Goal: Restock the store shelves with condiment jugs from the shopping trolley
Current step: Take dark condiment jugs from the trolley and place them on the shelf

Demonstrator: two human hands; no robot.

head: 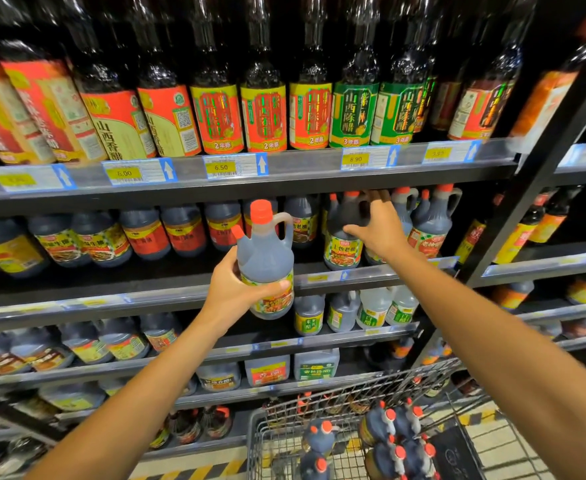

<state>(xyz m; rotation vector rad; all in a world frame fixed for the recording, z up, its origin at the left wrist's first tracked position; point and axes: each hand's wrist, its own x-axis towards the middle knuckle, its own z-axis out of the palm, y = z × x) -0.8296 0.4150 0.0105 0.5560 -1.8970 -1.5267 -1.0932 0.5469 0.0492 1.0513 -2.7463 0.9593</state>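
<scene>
Holding a dark condiment jug [266,261] upright in front of the second shelf [180,292], the left hand [236,289] has its grip clamped round the jug's lower body over the label, thumb across the front, red cap on top and handle turned to the right. The right hand [378,226] reaches in further right on the same shelf, fingers spread and relaxed against a shelved jug [345,233] with a green-and-yellow label; whether it is pushing or only touching that jug I cannot tell. The held jug's long axis stands vertical. Going by the matching labels, I judge its slot lies up and to the right of the left hand, near the right hand, towards the shelf's right end. More red-capped jugs [399,441] wait in the wire trolley [284,431] below, so restocking looks far from finished.
</scene>
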